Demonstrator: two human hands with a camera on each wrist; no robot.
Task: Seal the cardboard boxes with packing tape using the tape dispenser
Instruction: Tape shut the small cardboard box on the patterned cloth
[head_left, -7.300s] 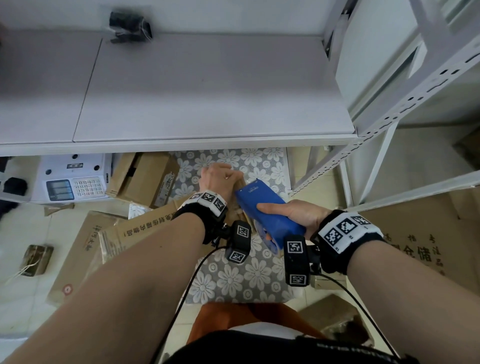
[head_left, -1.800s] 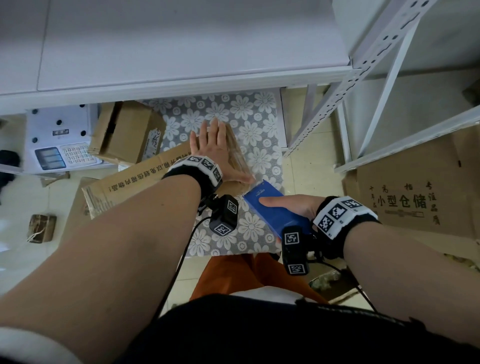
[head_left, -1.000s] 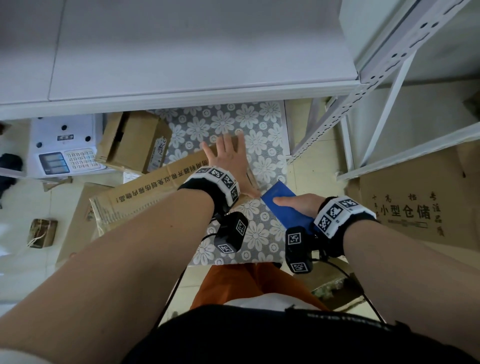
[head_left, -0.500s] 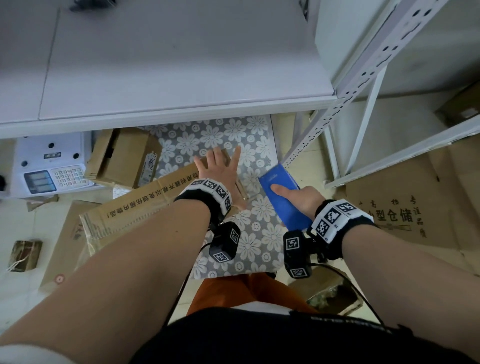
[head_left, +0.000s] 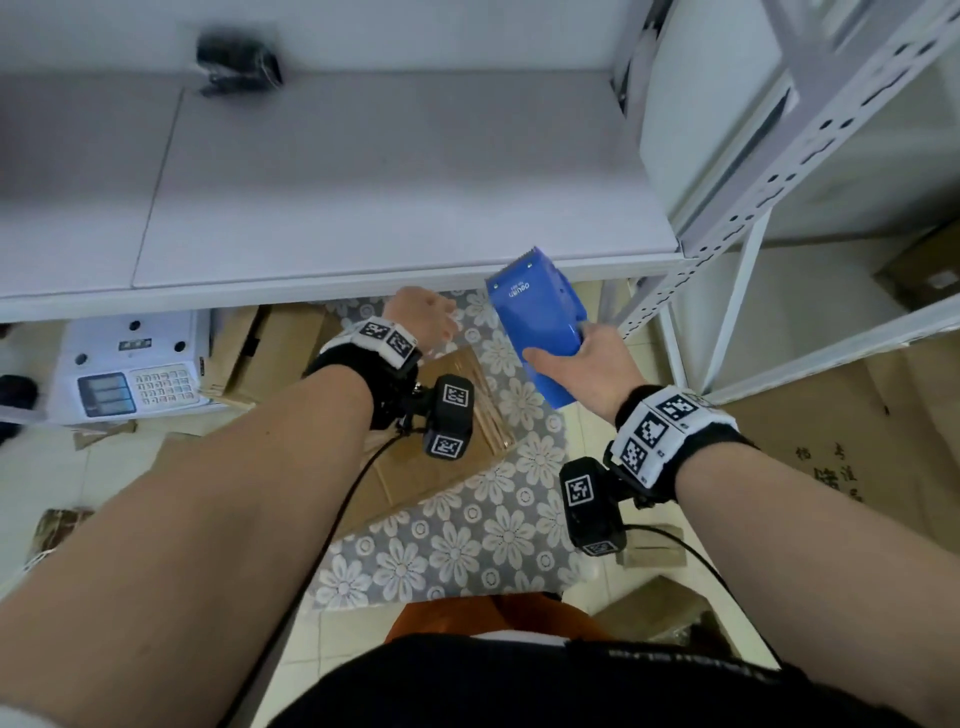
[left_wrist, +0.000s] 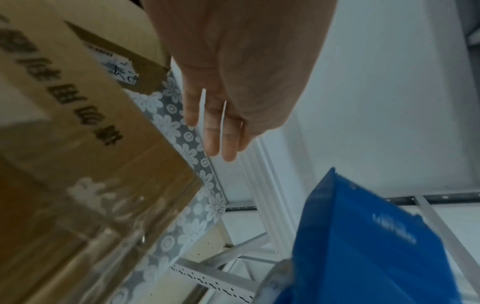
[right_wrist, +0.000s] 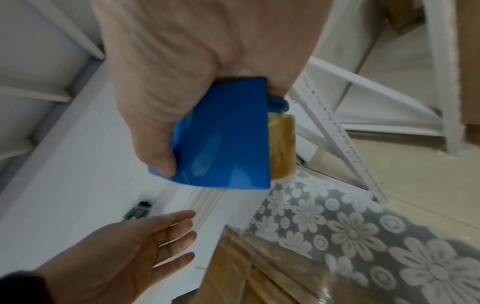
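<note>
Head view: right hand (head_left: 592, 358) wrapped round blue tape dispenser (head_left: 537, 317), toothed cutter end up, raised just over front edge of grey shelf (head_left: 363, 171), near its right corner; white logo on dispenser's face. Left hand (head_left: 421, 319) w/ nothing in it, fingers loose, held above cardboard box (head_left: 441, 457) w/o touching it. Box lying on floral mat (head_left: 457, 545), near mat's far edge, glossy tape strip (head_left: 488, 410) along top seam. Also: 2nd open box (head_left: 280, 348) & white scale (head_left: 130, 364) under shelf at left, black object (head_left: 236, 65) at shelf's back edge, white perforated rack (head_left: 737, 218) at right. Left wrist view: left hand (left_wrist: 233, 72) fingers straight & close together, clear of box (left_wrist: 85, 144); printed black characters on box side & shiny clear tape over its corner, neither legible from head view; dispenser (left_wrist: 363, 246) blurred at lower right. Right wrist view: right hand (right_wrist: 182, 82) thumb & fingers clamped on dispenser (right_wrist: 223, 142); brownish tape roll (right_wrist: 281, 148) seated in it, hidden from head view; left hand (right_wrist: 124, 253) palm up, fingers spread; taped box top (right_wrist: 259, 267) below on mat (right_wrist: 363, 236).
</note>
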